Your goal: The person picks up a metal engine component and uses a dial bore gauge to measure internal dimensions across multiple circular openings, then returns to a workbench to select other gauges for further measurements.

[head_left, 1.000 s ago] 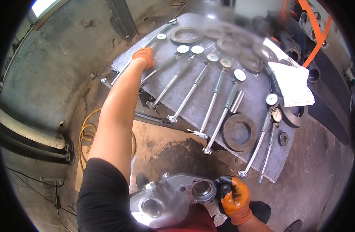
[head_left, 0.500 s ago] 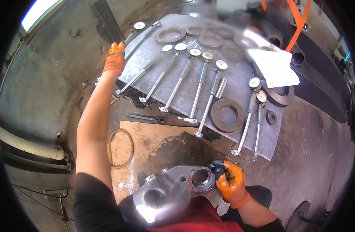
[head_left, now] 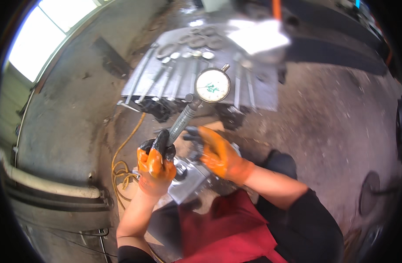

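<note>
In my left hand [head_left: 156,164], gloved in orange with black-stained fingers, is a dial bore gauge [head_left: 182,124], gripped by its grey handle. The gauge tilts up and to the right, with its round white dial [head_left: 212,86] facing me. My right hand [head_left: 220,153], in a matching glove, hovers just right of the handle with fingers apart and somewhat blurred; nothing shows in it. Below both hands, a grey metal casting [head_left: 190,177] with a round bore rests close to my lap, partly covered by the gloves.
Ahead stands a grey-topped table [head_left: 266,98] bearing several more dial gauges, dark metal rings [head_left: 167,51] and white paper [head_left: 258,37]. A yellow cord [head_left: 117,164] lies coiled on the floor at left. Pale pipe [head_left: 56,184] runs along the left side. A dark disc [head_left: 369,193] stands at right.
My left hand has come back from the table's far left side and now holds a dial bore gauge before me. My right hand has left the casting and risen leftward. The view has shifted.
</note>
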Motion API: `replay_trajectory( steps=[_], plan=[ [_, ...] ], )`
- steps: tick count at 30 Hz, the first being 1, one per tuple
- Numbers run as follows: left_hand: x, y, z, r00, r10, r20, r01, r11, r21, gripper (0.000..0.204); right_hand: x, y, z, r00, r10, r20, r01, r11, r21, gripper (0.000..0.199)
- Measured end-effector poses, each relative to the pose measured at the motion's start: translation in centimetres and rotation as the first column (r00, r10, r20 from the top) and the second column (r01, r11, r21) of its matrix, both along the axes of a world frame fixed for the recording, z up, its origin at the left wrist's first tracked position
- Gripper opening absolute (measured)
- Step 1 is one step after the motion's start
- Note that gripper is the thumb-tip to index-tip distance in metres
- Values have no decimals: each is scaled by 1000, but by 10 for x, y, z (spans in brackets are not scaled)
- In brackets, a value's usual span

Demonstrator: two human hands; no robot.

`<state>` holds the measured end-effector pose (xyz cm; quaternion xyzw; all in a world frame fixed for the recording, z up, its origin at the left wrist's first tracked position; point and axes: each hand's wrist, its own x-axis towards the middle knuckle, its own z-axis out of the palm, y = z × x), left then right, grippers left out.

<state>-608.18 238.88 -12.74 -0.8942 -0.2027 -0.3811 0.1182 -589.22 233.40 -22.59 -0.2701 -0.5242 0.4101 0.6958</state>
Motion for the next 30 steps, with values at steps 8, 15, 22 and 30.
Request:
replay_trajectory(
  steps=[8,15,22,30],
  plan=[
    [19,-87,-9,998,-11,-68,18,995,93,56,6,-63,53,993,-64,-99,42,977,-207,21],
    [-50,-94,-64,831,277,-482,-493,768,-408,77,77,-49,19,961,-272,45,267,959,89,24],
    [-40,-57,-131,644,248,-724,-622,720,-308,77,109,-53,9,947,-305,101,308,951,-11,16],
    [-42,-59,-133,654,217,-725,-693,554,-460,80,100,-41,-25,768,-100,633,363,882,-301,30]
  ],
)
